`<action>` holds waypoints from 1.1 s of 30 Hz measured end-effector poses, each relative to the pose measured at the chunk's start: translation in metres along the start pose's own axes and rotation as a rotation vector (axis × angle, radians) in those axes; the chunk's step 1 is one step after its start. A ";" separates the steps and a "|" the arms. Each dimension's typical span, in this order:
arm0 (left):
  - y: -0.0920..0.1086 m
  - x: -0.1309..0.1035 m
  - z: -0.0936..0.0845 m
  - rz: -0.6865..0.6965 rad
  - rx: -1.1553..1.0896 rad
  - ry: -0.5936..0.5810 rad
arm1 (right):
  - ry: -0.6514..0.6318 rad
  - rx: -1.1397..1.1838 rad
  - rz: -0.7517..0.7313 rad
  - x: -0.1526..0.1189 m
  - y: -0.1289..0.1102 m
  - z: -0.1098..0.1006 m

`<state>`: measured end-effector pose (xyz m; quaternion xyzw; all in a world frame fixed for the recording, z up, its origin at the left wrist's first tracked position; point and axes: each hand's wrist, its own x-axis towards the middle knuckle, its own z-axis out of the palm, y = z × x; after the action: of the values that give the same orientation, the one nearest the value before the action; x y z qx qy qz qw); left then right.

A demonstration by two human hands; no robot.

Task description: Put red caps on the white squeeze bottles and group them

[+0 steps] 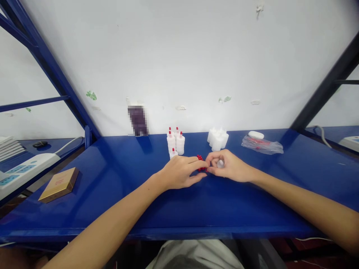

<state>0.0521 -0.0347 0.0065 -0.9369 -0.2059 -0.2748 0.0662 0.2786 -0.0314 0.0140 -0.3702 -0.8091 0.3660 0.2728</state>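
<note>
Several red caps [200, 158] lie in a small pile on the blue table, partly hidden by my left hand [183, 171]. The thumb and fingers of that hand are apart, and the fingertips meet those of my right hand [227, 165]. My right hand is curled around a small translucent bottle nozzle [220, 163]; the rest of that bottle is hidden in the palm. White bottles with red caps [180, 144] stand upright beyond my left hand. Behind my right hand is a group of white bottles [217, 140] without red caps.
At the left lies a gold box [59, 184] near a white power strip [24, 172]. A clear plastic bag [262, 145] with red pieces and a white oval object [256, 135] are at the right. Blue metal frame posts rise at both sides; a wall stands behind.
</note>
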 end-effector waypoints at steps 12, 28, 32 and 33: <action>-0.002 0.004 0.007 0.056 0.063 0.409 | -0.036 0.585 -0.010 0.004 0.008 0.012; 0.014 0.006 0.012 0.180 -0.099 0.291 | -0.025 -0.303 -0.346 -0.007 -0.004 0.021; 0.015 0.007 0.012 0.166 -0.093 0.276 | -0.003 -0.294 -0.366 -0.009 -0.006 0.021; 0.015 0.007 0.011 0.163 -0.094 0.272 | 0.005 -0.288 -0.369 -0.009 -0.007 0.020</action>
<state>0.0690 -0.0432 0.0004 -0.9066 -0.1054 -0.4022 0.0718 0.2667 -0.0495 0.0060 -0.2522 -0.9062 0.1895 0.2815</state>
